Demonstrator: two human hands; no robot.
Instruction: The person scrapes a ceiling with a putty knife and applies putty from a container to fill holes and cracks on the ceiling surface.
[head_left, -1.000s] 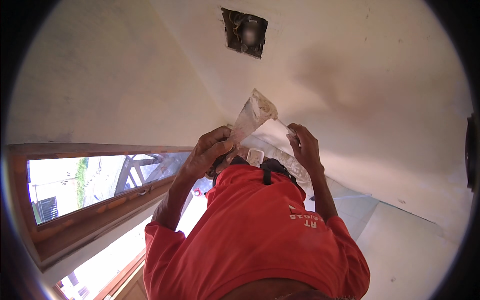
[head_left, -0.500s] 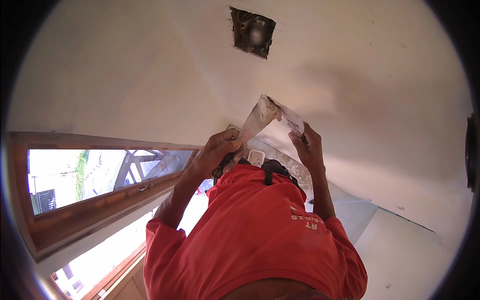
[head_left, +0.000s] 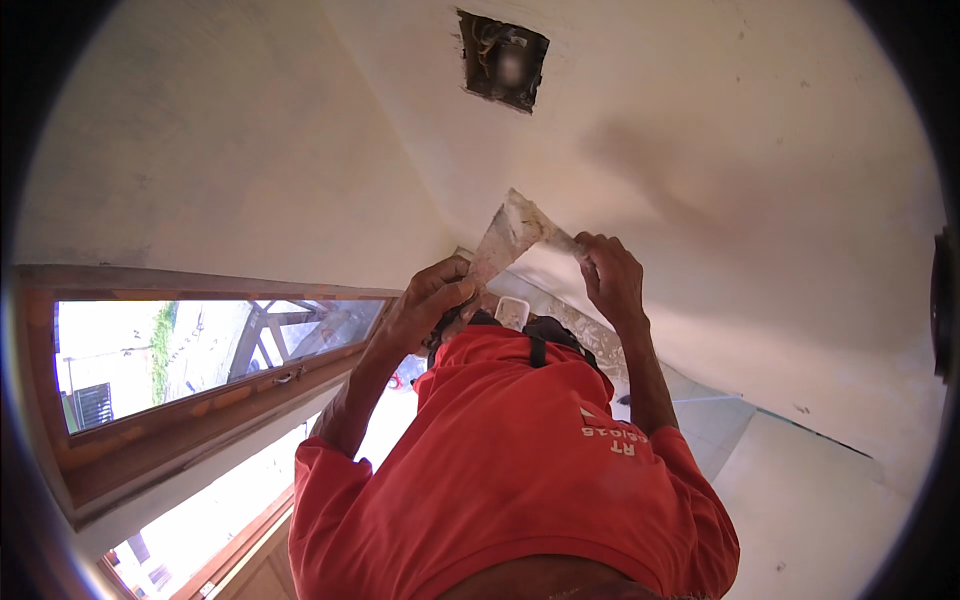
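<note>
Left hand (head_left: pixel 428 300), right hand (head_left: pixel 613 278) (scraper (head_left: pixel 500 245) clasped in each) between wood-framed window (head_left: pixel 215 362) and wall (head_left: pixel 800 230).

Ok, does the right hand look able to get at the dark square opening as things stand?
Probably not freely: the right hand holds a thin flat tool near the left hand and its blade, though nothing visible blocks the dark square opening.

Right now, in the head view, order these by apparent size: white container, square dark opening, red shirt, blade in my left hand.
1. Red shirt
2. Square dark opening
3. Blade in your left hand
4. White container
</note>
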